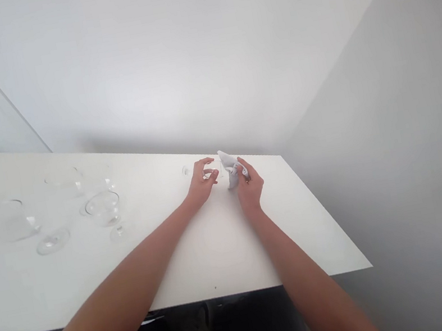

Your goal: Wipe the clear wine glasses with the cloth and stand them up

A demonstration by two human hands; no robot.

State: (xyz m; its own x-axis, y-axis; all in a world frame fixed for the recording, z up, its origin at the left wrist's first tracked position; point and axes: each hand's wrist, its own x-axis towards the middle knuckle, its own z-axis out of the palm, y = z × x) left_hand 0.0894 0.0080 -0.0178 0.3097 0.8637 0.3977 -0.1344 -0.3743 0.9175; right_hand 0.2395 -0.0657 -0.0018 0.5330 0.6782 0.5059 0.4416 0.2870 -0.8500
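Observation:
My left hand (pixel 202 181) curls its fingers around a small clear glass (pixel 210 172) lying on the white table (pixel 176 253) near the far edge. My right hand (pixel 249 186) is closed on a bunched white cloth (pixel 230 169), which it holds against the glass's right side. The glass is hard to make out against the white surface; a faint clear part (pixel 186 170) shows just left of my left hand.
Several clear glass pieces stand at the left of the table: a wide bowl (pixel 2 222), a stemmed glass (pixel 103 208), another bowl (pixel 65 181) behind, and a round lid or base (pixel 53 240). White walls meet behind the table's far right corner.

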